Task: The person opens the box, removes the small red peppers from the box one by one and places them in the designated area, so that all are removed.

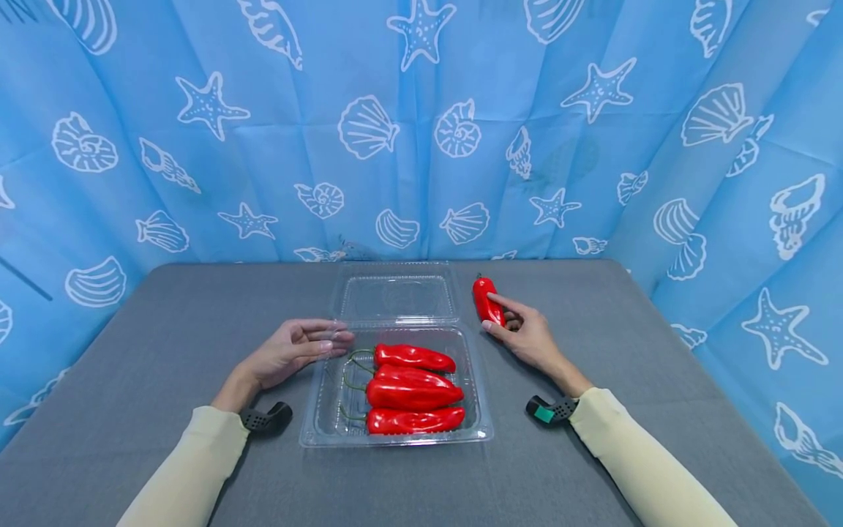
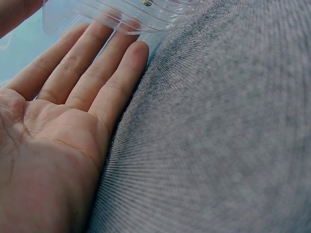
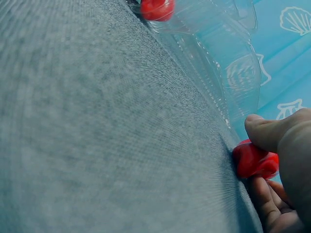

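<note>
Red and glossy, one pepper (image 1: 484,289) is in the grasp of the right hand (image 1: 527,333), with the thumb on one side and the other fingers opposite. It is to the right of the lid (image 1: 398,296), its stem toward the tabletop's (image 1: 527,483) far edge; whether it touches the cloth is hard to tell. Four more peppers (image 1: 415,395) lie side by side in the clear box (image 1: 478,395), their stems toward its left edge. The left hand (image 1: 293,348) has its fingers released and nearly straight, the tips at the box's left edge close to the far corner; probably they only steady it.

The step in hand seems to be picking up a pepper to join the four, although one moment cannot prove this. If so, the next move calls for a secure lift over the box's right edge, a quarter turn bringing the stem leftward, and gentle lowering along the far edge, where only a narrow space remains.
</note>
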The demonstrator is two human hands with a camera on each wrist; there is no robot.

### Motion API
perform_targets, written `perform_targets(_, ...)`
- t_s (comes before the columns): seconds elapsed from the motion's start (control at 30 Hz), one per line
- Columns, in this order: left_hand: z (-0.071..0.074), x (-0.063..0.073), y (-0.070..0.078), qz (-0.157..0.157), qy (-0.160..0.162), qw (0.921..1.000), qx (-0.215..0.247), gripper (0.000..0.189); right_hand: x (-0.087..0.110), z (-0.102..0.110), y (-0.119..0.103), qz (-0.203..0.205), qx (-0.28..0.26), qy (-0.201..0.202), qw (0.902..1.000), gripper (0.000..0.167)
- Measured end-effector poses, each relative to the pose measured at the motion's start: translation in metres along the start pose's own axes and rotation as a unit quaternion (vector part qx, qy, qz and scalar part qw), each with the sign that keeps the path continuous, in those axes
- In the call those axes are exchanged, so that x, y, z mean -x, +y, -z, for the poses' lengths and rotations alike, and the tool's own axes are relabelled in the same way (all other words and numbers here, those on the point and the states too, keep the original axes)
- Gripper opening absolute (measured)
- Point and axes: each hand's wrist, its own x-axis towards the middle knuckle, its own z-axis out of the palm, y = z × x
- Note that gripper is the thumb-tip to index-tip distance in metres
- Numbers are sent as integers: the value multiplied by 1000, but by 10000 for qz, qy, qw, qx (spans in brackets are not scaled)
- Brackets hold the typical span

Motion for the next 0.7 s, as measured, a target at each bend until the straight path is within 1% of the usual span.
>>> perform_targets(0.2, 0, -1, 0, 9, -9, 10000, -4, 48, 0, -1, 2, 39, 73, 76, 9999, 55)
perform_targets(0.53, 0, -1, 1, -16, -62, 10000, 51, 49, 1, -2, 3, 192, 142, 147, 9996, 60)
perform_targets(0.7, 1, -1, 0, -38, -87, 9999, 76, 48, 1, -3, 3, 193, 80, 168, 9996, 62)
